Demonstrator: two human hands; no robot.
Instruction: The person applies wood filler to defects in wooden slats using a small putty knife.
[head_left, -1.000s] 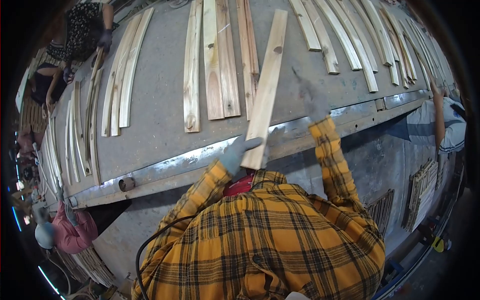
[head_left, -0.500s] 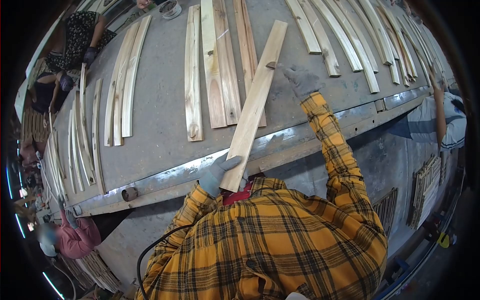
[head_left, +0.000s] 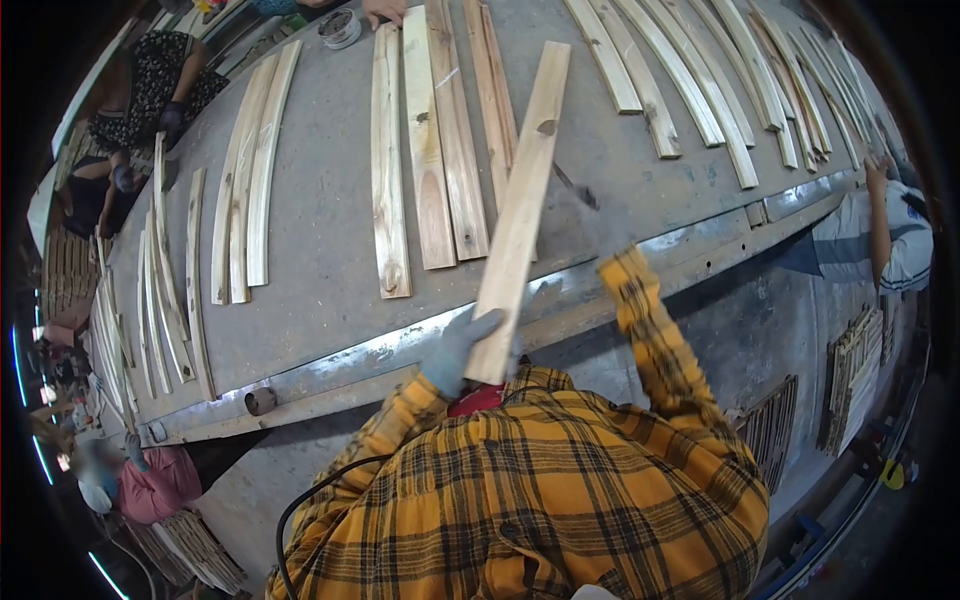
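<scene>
My left hand (head_left: 460,345), in a grey glove, grips the near end of a long wooden board (head_left: 520,215). The board slants up and away over the table edge, with a dark patch (head_left: 547,127) near its far end. Right of the board is my right hand (head_left: 610,220), gloved and blurred by motion. A thin dark tool (head_left: 578,188) sticks out of it toward the board, and its fingers are not distinct. Beyond the held board, several wooden strips (head_left: 430,180) lie side by side on the grey table (head_left: 320,200).
More strips lie at the left (head_left: 255,180) and right (head_left: 680,80). A round tub (head_left: 340,28) stands at the far side, near another person's hand (head_left: 384,10). A small cup (head_left: 260,401) sits at the front edge. Co-workers are at left (head_left: 155,480) and right (head_left: 870,240).
My right hand has drawn back from the board's dark patch toward me. The held board has turned more upright, its near end shifting right. Another person's hand has appeared at the far strips.
</scene>
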